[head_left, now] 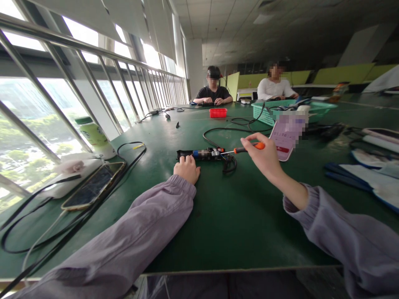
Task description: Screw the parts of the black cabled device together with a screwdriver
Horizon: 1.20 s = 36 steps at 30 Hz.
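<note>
My left hand (187,168) is closed and presses down on the left end of a small black device (202,154) lying on the green table (237,216). Blue and red parts show in the device's open middle, and a black cable runs from its right end. My right hand (262,155) is closed around the orange handle of a screwdriver (246,148). Its thin shaft points left, with the tip at the device's right end.
A phone (286,135) stands propped behind my right hand. Another phone (93,185) lies on a white pad at left among black cables, next to a green-lidded bottle (93,135). A red box (218,112) and green basket (268,112) sit farther back. Two people sit at the far end.
</note>
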Each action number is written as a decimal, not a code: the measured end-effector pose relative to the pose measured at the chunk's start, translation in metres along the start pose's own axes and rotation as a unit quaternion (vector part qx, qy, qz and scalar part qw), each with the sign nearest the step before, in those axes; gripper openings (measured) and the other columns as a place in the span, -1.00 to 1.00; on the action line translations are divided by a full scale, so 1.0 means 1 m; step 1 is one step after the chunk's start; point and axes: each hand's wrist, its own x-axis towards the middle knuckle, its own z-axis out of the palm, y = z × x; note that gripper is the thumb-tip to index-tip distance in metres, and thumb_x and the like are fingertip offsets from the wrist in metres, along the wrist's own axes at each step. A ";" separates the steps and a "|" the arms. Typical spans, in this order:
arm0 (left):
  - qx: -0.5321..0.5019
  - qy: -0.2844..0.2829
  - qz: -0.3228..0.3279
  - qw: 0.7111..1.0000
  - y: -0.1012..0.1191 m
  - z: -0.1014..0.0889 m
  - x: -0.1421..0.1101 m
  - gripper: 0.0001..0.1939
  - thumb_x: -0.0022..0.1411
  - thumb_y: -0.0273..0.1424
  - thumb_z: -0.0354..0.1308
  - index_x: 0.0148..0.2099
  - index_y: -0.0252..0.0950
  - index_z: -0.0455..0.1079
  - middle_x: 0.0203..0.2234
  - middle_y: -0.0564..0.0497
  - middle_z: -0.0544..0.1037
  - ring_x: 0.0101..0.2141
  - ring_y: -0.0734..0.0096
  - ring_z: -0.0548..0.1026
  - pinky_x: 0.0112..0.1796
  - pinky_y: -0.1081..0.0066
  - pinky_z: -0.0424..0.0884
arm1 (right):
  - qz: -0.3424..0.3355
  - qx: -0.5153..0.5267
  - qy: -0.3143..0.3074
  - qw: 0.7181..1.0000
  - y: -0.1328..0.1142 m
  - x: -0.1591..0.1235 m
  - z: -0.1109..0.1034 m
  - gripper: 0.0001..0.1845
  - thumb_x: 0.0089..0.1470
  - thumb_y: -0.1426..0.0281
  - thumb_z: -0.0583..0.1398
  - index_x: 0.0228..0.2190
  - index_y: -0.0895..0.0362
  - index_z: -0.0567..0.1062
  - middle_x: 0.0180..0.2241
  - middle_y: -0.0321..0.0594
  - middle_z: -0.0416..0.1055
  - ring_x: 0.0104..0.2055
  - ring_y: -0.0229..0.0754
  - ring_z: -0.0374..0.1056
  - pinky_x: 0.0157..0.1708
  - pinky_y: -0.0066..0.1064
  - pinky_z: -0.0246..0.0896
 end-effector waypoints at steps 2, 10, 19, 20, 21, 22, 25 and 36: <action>0.000 -0.005 -0.001 1.000 0.000 -0.001 0.000 -0.46 0.30 -0.28 -0.11 0.20 -0.54 0.12 0.01 -0.23 0.36 0.03 0.10 0.27 -0.13 0.28 0.37 | -0.003 0.014 -0.011 1.000 -0.001 -0.001 0.000 -0.77 -0.05 0.19 0.17 -0.45 0.10 0.39 -0.64 -0.38 0.20 -0.58 -0.28 0.18 -0.52 -0.39 0.09; 0.005 -0.021 -0.005 1.000 0.000 -0.003 0.001 -0.46 0.30 -0.27 -0.11 0.22 -0.52 0.10 0.03 -0.23 0.34 0.04 0.11 0.26 -0.13 0.30 0.36 | -0.038 0.025 0.007 0.999 0.001 0.000 0.002 -0.62 -0.12 0.23 0.22 -0.23 0.08 0.30 -0.54 -0.38 0.26 -0.51 -0.26 0.24 -0.48 -0.38 0.16; 0.000 -0.022 -0.003 1.000 0.000 -0.003 0.001 -0.46 0.30 -0.28 -0.11 0.21 -0.55 0.11 0.03 -0.23 0.35 0.03 0.10 0.26 -0.13 0.28 0.38 | -0.062 0.050 -0.003 0.997 0.000 -0.001 0.003 -0.65 -0.16 0.38 0.21 -0.24 0.09 0.32 -0.46 -0.35 0.29 -0.51 -0.30 0.23 -0.50 -0.41 0.15; 0.000 -0.021 -0.003 1.000 0.001 -0.003 0.001 -0.46 0.30 -0.28 -0.11 0.21 -0.55 0.11 0.02 -0.23 0.35 0.03 0.10 0.26 -0.13 0.27 0.38 | -0.069 0.050 0.008 0.996 0.001 -0.001 0.004 -0.60 -0.17 0.39 0.22 -0.21 0.08 0.30 -0.43 -0.34 0.30 -0.48 -0.29 0.24 -0.48 -0.41 0.17; -0.001 -0.020 -0.003 1.000 0.001 -0.003 0.001 -0.46 0.30 -0.28 -0.11 0.21 -0.55 0.11 0.02 -0.22 0.35 0.03 0.10 0.26 -0.13 0.27 0.38 | -0.069 0.046 0.015 0.996 0.002 0.000 0.004 -0.57 -0.18 0.37 0.23 -0.19 0.08 0.29 -0.43 -0.34 0.30 -0.47 -0.28 0.25 -0.46 -0.40 0.18; -0.001 -0.020 -0.004 1.000 0.001 -0.003 0.001 -0.46 0.30 -0.28 -0.10 0.21 -0.55 0.12 0.02 -0.22 0.35 0.03 0.09 0.26 -0.13 0.27 0.38 | -0.063 0.041 0.017 0.997 0.003 0.000 0.004 -0.58 -0.16 0.33 0.23 -0.20 0.08 0.28 -0.46 -0.36 0.29 -0.47 -0.27 0.25 -0.45 -0.39 0.18; -0.002 -0.020 -0.003 1.000 0.000 -0.003 0.001 -0.46 0.30 -0.28 -0.10 0.21 -0.55 0.11 0.02 -0.23 0.35 0.03 0.09 0.26 -0.13 0.26 0.38 | -0.040 0.010 0.009 0.999 0.003 -0.001 0.003 -0.69 -0.10 0.20 0.21 -0.31 0.08 0.33 -0.59 -0.41 0.23 -0.54 -0.27 0.21 -0.47 -0.38 0.13; 0.002 -0.025 -0.004 1.000 0.001 -0.004 0.001 -0.46 0.30 -0.28 -0.12 0.22 -0.53 0.10 0.03 -0.24 0.34 0.04 0.10 0.25 -0.12 0.27 0.37 | -0.067 0.048 0.026 0.996 0.002 -0.001 0.004 -0.52 -0.18 0.32 0.24 -0.15 0.07 0.27 -0.43 -0.35 0.30 -0.44 -0.26 0.27 -0.44 -0.39 0.20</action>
